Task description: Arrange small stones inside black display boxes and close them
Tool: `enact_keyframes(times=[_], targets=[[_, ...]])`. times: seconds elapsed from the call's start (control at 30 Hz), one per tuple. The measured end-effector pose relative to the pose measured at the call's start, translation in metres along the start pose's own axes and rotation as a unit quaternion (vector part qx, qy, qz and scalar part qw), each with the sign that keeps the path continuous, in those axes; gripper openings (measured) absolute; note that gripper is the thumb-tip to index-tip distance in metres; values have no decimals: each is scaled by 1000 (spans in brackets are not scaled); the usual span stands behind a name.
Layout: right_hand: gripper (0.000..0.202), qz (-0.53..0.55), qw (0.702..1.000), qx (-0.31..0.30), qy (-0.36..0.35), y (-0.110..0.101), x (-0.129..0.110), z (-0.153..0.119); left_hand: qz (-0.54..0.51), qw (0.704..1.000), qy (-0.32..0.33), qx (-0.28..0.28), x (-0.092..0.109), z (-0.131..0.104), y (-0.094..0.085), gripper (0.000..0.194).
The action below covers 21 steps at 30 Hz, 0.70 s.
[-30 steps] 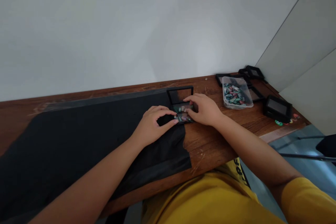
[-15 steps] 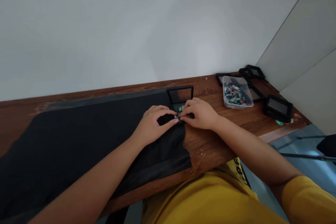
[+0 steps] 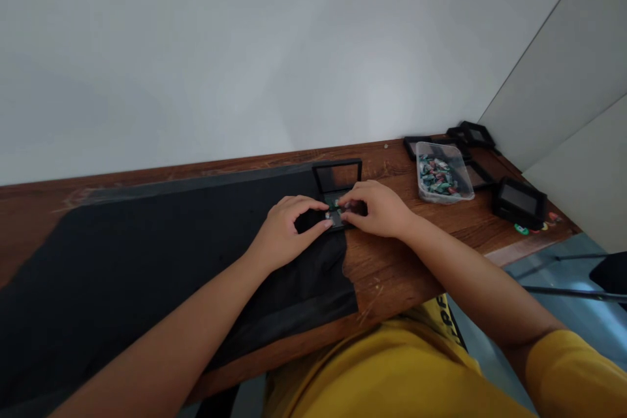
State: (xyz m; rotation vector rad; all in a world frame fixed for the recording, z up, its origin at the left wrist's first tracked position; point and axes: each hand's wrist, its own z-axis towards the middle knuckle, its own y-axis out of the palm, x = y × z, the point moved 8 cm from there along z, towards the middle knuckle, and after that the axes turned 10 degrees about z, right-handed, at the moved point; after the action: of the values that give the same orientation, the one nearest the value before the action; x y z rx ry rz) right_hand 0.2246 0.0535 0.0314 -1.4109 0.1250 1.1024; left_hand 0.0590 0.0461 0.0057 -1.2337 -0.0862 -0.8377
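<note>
A small black case [image 3: 336, 217] with little coloured pieces inside lies on the right edge of a black cloth [image 3: 147, 261]. My left hand [image 3: 287, 232] rests on the cloth, its thumb and forefinger touching the case's left edge. My right hand [image 3: 379, 209] covers the case's right part, fingertips pinching at the pieces in it. A black square frame [image 3: 337, 175] lies flat just behind the case. What my fingertips hold is too small to make out.
The wooden table [image 3: 392, 274] runs along a white wall. At the right stand a clear plastic tub of coloured pieces [image 3: 442, 173], several black cases [image 3: 518, 200] and a few loose coloured pieces [image 3: 533, 227] near the table's edge.
My right hand slid left from the case's right side until its fingertips met those of my left hand over the case. My left hand stayed where it was.
</note>
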Motion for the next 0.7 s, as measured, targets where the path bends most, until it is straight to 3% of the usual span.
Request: enact_keyframes(times=[0.23, 0.7], targets=[[12, 1, 999, -51, -17, -2, -1, -2, 6, 1000, -2, -3, 0, 0, 0, 35], [11, -34, 998, -54, 13, -5, 1, -3, 2, 1000, -4, 2, 1, 0, 0, 34]])
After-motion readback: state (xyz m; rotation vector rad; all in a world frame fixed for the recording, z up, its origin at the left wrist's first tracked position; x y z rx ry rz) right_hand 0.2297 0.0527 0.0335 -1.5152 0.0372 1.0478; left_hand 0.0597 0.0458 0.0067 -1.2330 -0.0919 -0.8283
